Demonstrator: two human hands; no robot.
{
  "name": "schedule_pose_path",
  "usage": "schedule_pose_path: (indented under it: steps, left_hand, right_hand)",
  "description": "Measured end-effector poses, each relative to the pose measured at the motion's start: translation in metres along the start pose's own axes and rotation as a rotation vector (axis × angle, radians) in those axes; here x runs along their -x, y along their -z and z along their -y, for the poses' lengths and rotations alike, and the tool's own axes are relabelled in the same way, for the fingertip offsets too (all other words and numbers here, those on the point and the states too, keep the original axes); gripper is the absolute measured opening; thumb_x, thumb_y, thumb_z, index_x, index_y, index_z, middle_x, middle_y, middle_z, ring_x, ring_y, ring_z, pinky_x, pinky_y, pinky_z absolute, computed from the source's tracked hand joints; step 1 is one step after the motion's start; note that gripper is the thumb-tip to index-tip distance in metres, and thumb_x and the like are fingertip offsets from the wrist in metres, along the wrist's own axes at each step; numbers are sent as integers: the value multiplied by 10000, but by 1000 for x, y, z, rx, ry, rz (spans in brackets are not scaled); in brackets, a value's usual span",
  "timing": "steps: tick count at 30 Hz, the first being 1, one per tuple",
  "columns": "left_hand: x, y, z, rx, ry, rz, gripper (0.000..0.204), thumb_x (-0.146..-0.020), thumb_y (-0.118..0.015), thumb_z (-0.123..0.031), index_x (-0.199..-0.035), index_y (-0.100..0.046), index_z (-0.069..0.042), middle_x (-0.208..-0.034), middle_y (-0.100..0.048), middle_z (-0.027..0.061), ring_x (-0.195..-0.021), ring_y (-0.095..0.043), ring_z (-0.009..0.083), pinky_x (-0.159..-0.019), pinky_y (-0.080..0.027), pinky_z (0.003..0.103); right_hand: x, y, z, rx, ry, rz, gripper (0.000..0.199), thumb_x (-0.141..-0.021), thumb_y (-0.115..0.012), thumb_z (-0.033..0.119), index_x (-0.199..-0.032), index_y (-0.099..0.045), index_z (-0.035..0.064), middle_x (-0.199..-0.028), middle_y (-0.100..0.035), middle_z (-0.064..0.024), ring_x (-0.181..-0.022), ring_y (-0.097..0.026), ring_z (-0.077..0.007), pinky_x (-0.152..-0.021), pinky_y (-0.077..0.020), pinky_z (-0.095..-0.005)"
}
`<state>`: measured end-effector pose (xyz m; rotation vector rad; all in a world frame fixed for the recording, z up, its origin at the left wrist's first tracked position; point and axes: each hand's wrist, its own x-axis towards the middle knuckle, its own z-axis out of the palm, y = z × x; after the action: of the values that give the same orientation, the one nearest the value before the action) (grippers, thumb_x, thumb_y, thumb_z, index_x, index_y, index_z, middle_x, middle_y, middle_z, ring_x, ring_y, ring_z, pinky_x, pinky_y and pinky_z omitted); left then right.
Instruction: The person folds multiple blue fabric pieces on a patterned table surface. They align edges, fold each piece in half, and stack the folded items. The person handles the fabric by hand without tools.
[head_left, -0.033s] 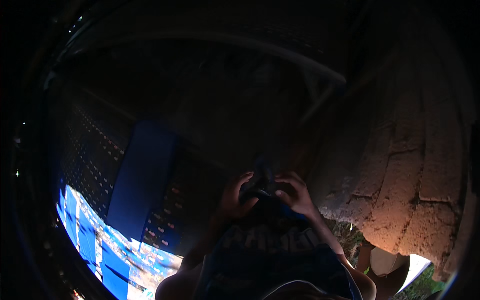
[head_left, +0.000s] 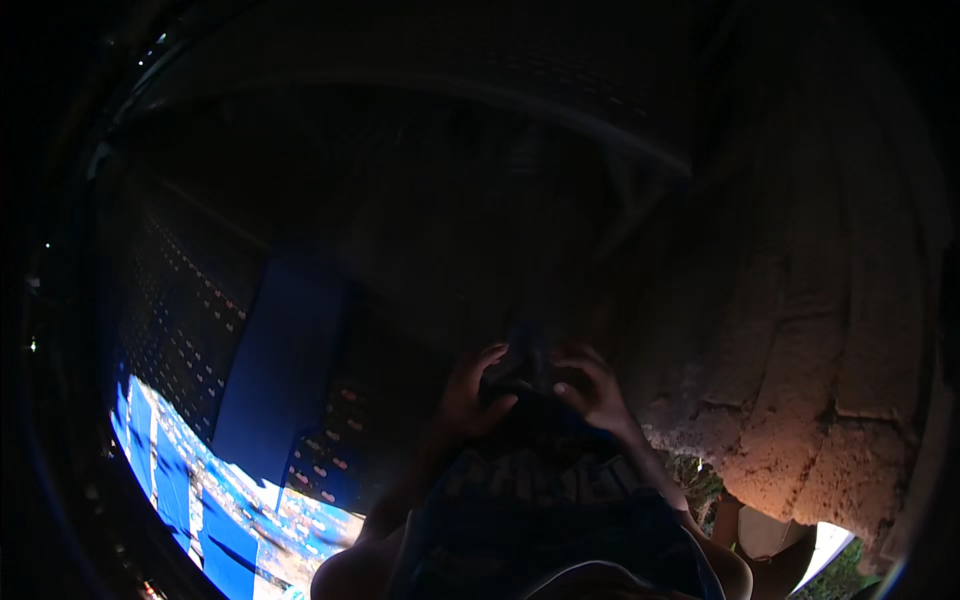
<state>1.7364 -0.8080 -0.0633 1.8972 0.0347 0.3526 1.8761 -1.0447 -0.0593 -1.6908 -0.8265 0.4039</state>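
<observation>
The scene is very dark. My left hand (head_left: 468, 398) and my right hand (head_left: 597, 388) are raised close together in front of my chest. Both are closed around a small dark thing (head_left: 530, 368), whose kind cannot be told in this light. The fingers of both hands curl over its top, with the thumbs toward me. Just below the hands is my dark blue shirt with a pale print (head_left: 530, 478).
A rough stone wall (head_left: 800, 400) lit orange rises at the right. At the left stands a dark perforated wall with a plain blue panel (head_left: 280, 370); bright blue patterned ground (head_left: 200, 500) lies below it. A pale curved bar (head_left: 560, 110) crosses overhead.
</observation>
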Motion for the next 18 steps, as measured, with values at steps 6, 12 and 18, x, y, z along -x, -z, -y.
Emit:
schedule_pose_path:
  steps: [6, 12, 18]
  left_hand:
    - [-137, 24, 28, -162, -59, -56, 585, -950, -786, -221, -1466, -589, -28, -1484, -597, 251, -1369, -590, 441, -1134, -489, 525]
    - [-158, 73, 37, -258, 15, -337, 477, -1014, -735, -222, -1443, -608, -56, -1423, -638, 240, -1288, -658, 447, -1044, -564, 514]
    - [-119, 82, 36, -263, 368, -704, 361, -1065, -669, -181, -1394, -628, -38, -1357, -676, 223, -1240, -697, 403, -1024, -578, 469]
  right_hand:
    - [-113, 53, -128, -59, -318, 145, 368, -943, -790, 72, -1296, -694, 37, -1372, -683, -165, -1329, -636, -299, -1104, -536, -441]
    - [-269, 33, -94, -128, 85, 258, 334, -973, -761, 110, -1296, -693, 60, -1222, -711, -140, -1199, -675, -253, -1053, -546, -403]
    - [-372, -31, -94, -36, 148, 828, 273, -968, -795, 149, -1225, -732, 83, -1197, -719, -112, -1126, -706, -245, -1009, -564, -391]
